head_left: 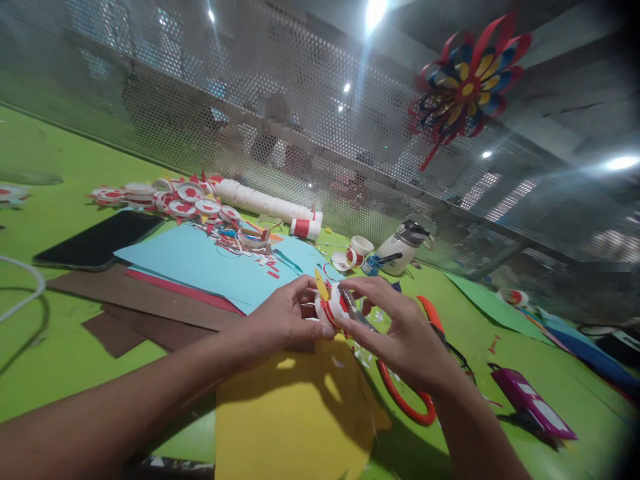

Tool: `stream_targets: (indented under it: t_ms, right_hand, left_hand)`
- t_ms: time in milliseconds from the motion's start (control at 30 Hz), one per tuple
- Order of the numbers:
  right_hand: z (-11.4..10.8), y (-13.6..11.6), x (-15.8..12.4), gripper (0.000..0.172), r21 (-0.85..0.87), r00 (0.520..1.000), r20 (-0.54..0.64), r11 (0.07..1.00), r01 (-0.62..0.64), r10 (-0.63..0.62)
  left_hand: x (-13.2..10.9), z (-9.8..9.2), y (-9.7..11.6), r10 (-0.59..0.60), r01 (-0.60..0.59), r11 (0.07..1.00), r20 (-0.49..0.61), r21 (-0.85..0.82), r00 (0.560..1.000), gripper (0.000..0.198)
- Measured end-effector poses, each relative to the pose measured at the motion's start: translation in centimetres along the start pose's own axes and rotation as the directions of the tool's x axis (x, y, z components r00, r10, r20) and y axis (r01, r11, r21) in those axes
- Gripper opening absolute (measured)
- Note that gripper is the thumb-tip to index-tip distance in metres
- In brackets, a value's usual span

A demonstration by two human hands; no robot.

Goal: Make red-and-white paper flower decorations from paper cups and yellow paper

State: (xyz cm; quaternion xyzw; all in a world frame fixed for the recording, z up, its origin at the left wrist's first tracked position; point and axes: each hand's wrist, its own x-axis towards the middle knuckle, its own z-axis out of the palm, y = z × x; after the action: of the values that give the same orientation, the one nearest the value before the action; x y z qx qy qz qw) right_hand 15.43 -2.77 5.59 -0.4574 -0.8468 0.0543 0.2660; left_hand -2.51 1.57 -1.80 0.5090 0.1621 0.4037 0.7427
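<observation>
A small red-and-white paper cup piece (327,308) with a yellow paper tab (321,283) sticking up is held near the middle of the view. My left hand (287,310) grips it from the left, fingers curled round its side. My right hand (400,327) is closed on a pair of scissors. Their grey blade (356,308) lies between thumb and fingers against the cup piece. The orange scissor handles (407,407) spread out on both sides of that hand. The pivot is mostly hidden by my fingers. Below lies a yellow sheet (290,413).
Blue paper (195,257), brown sheets (135,297) and a phone (100,239) lie left. Behind are red-and-white cup pieces (190,193), stacked paper cups (265,200) and a flask (403,247). A purple packet (533,403) lies right. A paper flower (467,87) hangs above.
</observation>
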Motion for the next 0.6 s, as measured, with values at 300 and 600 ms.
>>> stream_targets:
  t_ms: [300, 600]
  right_hand:
    - [0.5, 0.07, -0.2, 0.034, 0.005, 0.997, -0.063, 0.999, 0.05, -0.049]
    - [0.67, 0.25, -0.44, 0.038, 0.014, 0.995, -0.082, 0.998, 0.066, -0.065]
  left_hand:
    - [-0.03, 0.28, 0.02, 0.022, -0.022, 1.0, -0.015, -0.011, 1.0, 0.047]
    - [-0.11, 0.63, -0.01, 0.025, -0.027, 0.999, -0.055, -0.041, 0.998, 0.049]
